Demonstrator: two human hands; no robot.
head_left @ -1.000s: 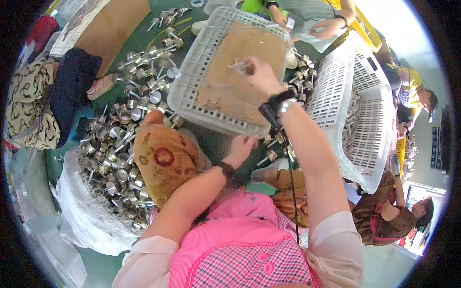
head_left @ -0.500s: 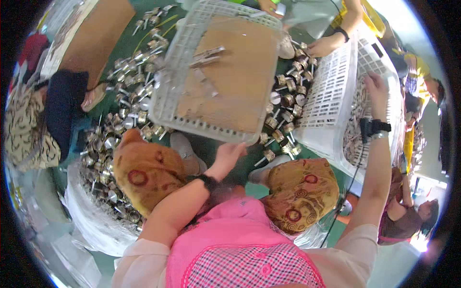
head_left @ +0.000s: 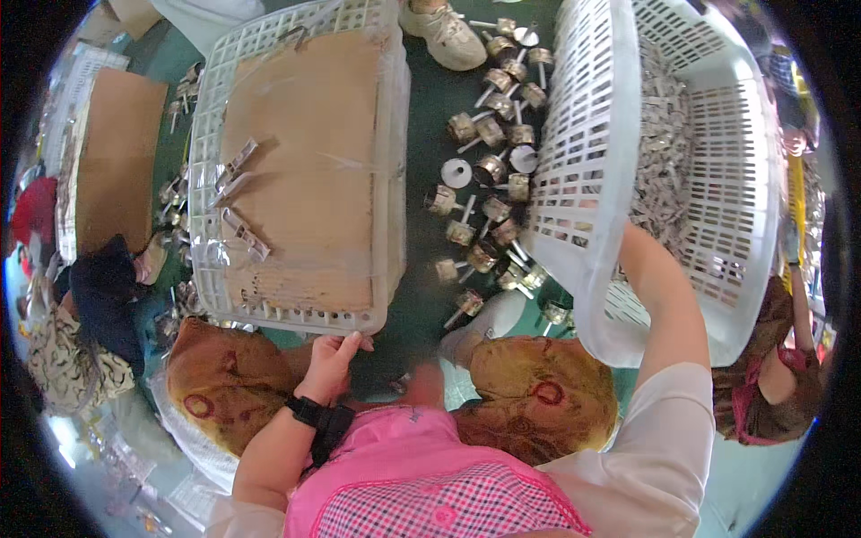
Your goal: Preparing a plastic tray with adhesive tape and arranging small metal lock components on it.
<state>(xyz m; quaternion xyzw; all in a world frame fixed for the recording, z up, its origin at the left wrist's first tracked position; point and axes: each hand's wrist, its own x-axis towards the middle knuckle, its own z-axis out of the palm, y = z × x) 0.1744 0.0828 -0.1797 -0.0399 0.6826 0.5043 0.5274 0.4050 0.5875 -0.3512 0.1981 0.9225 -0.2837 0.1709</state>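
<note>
Centrally, at the lower middle of the frame, the left hand (head_left: 334, 360) is seen at the near rim of a flat white plastic crate (head_left: 296, 316), its fingers curled on the edge, so its grip is closed on that rim. A black wrist strap (head_left: 316, 417) is worn just below the hand. The crate fills the upper left of the frame and is lined with brown cardboard (head_left: 309, 170) under clear film; a few small metal parts (head_left: 235, 166) lie along its left side.

The right arm (head_left: 659, 305) is raised along the right of the frame and passes behind the wall of a tilted white slatted basket (head_left: 592, 161). The right hand is hidden by that basket, so its grip cannot be told. Inside the basket, at the upper right, a heap of small silvery pieces (head_left: 668, 152) is held.

Between crate and basket, on the dark green floor (head_left: 421, 296), loose metal cylinders with stems (head_left: 489, 170) are scattered. A light shoe (head_left: 446, 34) is seen at the top centre. Two knees in patterned ochre cloth (head_left: 538, 394) frame the lower middle, above a pink top (head_left: 421, 484).

At the far left a second cardboard-lined crate (head_left: 112, 152) and a seated person (head_left: 85, 305) are visible.
</note>
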